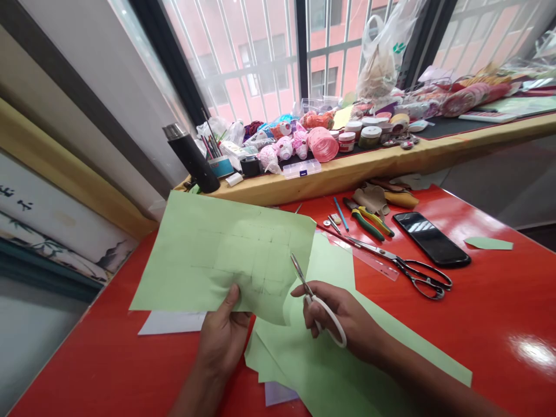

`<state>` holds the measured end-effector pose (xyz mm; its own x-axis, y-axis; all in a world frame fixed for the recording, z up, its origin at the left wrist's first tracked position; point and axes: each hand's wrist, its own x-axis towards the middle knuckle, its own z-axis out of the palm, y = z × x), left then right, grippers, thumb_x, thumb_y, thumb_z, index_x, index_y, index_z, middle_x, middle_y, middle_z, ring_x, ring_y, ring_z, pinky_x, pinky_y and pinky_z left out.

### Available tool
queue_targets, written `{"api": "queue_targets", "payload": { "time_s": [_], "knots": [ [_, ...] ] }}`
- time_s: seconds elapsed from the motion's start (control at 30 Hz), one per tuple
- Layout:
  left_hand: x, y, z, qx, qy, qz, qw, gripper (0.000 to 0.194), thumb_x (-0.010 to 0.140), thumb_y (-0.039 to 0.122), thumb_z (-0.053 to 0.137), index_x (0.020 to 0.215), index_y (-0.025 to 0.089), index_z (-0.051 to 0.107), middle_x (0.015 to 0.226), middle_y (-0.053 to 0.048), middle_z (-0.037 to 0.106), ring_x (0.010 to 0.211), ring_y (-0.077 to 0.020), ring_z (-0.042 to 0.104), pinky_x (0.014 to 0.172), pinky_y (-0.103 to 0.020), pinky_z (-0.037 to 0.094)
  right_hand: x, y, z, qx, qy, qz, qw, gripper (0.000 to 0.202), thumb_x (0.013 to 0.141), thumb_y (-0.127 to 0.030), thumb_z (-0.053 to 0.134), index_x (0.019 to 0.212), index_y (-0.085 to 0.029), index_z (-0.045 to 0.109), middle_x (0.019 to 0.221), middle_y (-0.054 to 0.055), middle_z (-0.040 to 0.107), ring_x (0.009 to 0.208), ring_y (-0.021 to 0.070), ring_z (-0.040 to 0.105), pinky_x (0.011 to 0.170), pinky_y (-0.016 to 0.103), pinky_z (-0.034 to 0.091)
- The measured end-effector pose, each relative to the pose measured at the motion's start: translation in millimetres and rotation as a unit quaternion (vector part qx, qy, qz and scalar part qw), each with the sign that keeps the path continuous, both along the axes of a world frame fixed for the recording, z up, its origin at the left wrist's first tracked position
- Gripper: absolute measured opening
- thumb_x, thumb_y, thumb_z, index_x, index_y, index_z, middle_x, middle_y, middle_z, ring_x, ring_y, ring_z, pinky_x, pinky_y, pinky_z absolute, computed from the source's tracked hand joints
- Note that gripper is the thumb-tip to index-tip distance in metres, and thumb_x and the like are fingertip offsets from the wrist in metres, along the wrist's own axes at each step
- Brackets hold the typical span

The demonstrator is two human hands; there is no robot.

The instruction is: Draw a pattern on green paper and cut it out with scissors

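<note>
My left hand (226, 330) pinches the lower edge of a sheet of light green paper (186, 243), thumb on top and fingers underneath. Faint pencil lines cross the sheet, which is raised and tilted above the table. In my right hand (332, 315) is a small pair of scissors with white handles (336, 324). Their blades point up and away, beside the sheet's right edge, and look nearly closed. Below both hands lie more green paper sheets (391, 347), partly overlapping. A white sheet (171, 323) shows from under the held paper.
On the red table (490, 301) lie large black-handled scissors (428, 277), a phone (432, 238), pliers (369, 220), a clear ruler (382, 263), a blue pencil (341, 214) and a green scrap (489, 243). Behind, a crowded sill holds a black thermos (191, 159), jars (346, 142) and a plastic bag (382, 58).
</note>
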<state>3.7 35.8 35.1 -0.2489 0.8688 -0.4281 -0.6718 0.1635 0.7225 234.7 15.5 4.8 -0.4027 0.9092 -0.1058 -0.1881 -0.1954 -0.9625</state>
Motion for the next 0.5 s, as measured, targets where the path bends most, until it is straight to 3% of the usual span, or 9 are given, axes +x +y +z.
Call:
{"api": "queue_targets", "payload": {
  "time_s": [0.27, 0.5],
  "knots": [
    [4.7, -3.2, -1.0, -0.032, -0.046, -0.025, 0.998, 0.050, 0.108, 0.008, 0.054, 0.153, 0.026, 0.067, 0.129, -0.012, 0.083, 0.112, -0.0233, 0.083, 0.097, -0.029, 0.068, -0.8, 0.9, 0.0, 0.028, 0.007, -0.027, 0.999, 0.064, 0.095, -0.077, 0.072, 0.116, -0.018, 0.067, 0.079, 0.000, 0.065, 0.066, 0.0166, 0.060, 0.068, 0.033, 0.050],
    [6.4, -6.7, -5.0, -0.008, -0.039, -0.029, 0.999, 0.059, 0.106, 0.006, 0.056, 0.159, 0.031, 0.061, 0.141, -0.010, 0.078, 0.124, -0.0263, 0.079, 0.102, -0.035, 0.068, -1.0, 0.3, 6.4, 0.055, -0.009, -0.042, 0.998, 0.062, 0.093, -0.081, 0.070, 0.094, -0.019, 0.067, 0.079, 0.001, 0.062, 0.069, 0.0182, 0.062, 0.068, 0.033, 0.051]
  ]
}}
